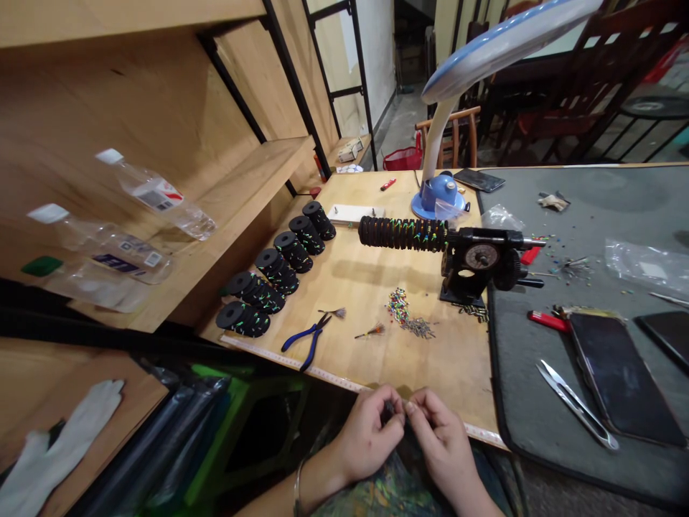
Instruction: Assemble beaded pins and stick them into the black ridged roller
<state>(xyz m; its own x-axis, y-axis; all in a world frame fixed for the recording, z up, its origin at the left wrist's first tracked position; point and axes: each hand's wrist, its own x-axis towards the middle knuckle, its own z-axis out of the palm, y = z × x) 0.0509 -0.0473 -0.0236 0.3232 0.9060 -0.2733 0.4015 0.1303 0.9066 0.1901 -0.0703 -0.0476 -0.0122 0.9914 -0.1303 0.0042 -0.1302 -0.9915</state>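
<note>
My left hand [371,431] and my right hand [438,434] meet at the near edge of the wooden table [371,287], over my lap. Both are pinched together at the fingertips on something tiny that I cannot make out. Farther up the table lies a small heap of coloured beads and pins [406,316]. A black winding machine [474,266] holds a long row of black spools with coloured flecks [403,233] on its spindle. Blue-handled pliers [306,337] lie to the left of my hands.
Rows of black spools [274,280] line the table's left edge. A blue desk lamp [446,187] stands behind. On the grey mat [592,237] at right lie thread snips [575,406], a phone [624,377] and a red lighter [546,321]. Water bottles [156,194] rest on the left shelf.
</note>
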